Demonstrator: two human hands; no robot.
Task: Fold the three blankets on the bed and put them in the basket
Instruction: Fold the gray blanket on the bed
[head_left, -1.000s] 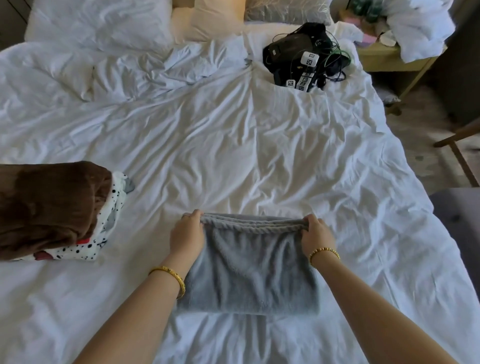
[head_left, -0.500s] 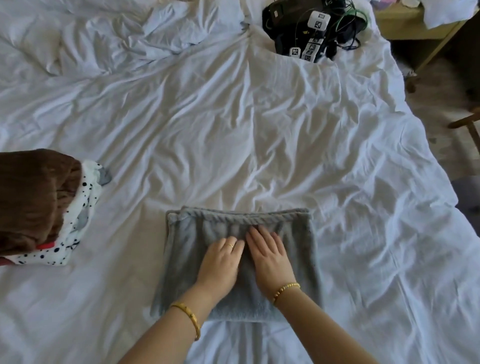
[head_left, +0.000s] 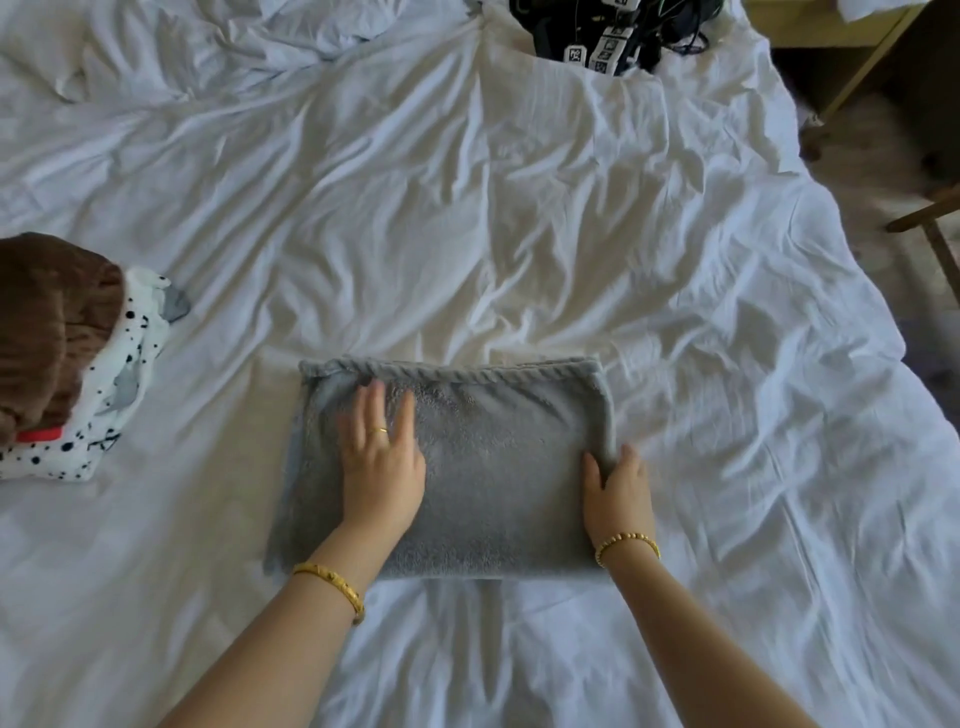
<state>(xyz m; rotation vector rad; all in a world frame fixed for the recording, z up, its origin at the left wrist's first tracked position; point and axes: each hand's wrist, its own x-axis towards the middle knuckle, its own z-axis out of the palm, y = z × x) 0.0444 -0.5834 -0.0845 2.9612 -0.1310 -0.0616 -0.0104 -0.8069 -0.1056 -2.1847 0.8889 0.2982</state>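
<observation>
- While our left hand (head_left: 382, 467) lies flat, fingers straight, on the grey blanket (head_left: 498, 467), our right hand (head_left: 618, 493) pinches its right edge, so we judge the folding nearly done.
- Next we likely need one more fold or a lift; no basket shows.
- It lies on the bed (head_left: 519, 234), a thick, fluffy rectangle with a twisted far hem.

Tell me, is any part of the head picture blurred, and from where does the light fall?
Head view: left hand fingers slightly motion-blurred on the grey blanket; right hand sharper; soft daylight on the white sheet, direction unclear; wide-angle bending at the edges.
</observation>
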